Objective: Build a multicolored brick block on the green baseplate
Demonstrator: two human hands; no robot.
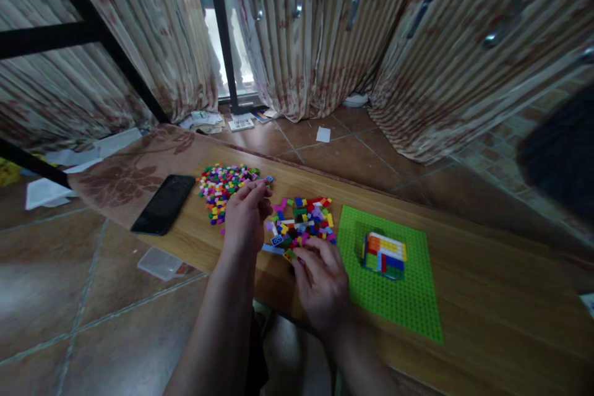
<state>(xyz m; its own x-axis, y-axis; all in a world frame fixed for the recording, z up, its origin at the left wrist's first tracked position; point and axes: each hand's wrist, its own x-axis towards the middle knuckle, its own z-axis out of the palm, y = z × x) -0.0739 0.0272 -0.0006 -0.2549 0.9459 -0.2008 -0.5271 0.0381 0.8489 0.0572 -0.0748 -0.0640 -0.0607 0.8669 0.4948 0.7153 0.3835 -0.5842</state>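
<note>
My left hand [245, 213] is raised over the space between two brick piles, fingers closed in a pinch. At its fingertips shows a small blue toy brick [268, 179]. My right hand [325, 284] is at the near edge of the larger-brick pile [301, 219], thumb and forefinger closed on a yellow toy brick [288, 255]; part of the grip is hidden. To its right lies a green baseplate [394, 309], bearing a low block of red, white, yellow, blue and green bricks [385, 255]. A blue brick with studs [276, 240] lies left of the right hand.
A heap of tiny mixed bricks [223, 189] lies left on the wooden table [487, 297]. Beside it rests a black phone [164, 204]. A clear plastic box [160, 263] is on the tiled floor, with papers [202, 119] by the curtains [315, 43].
</note>
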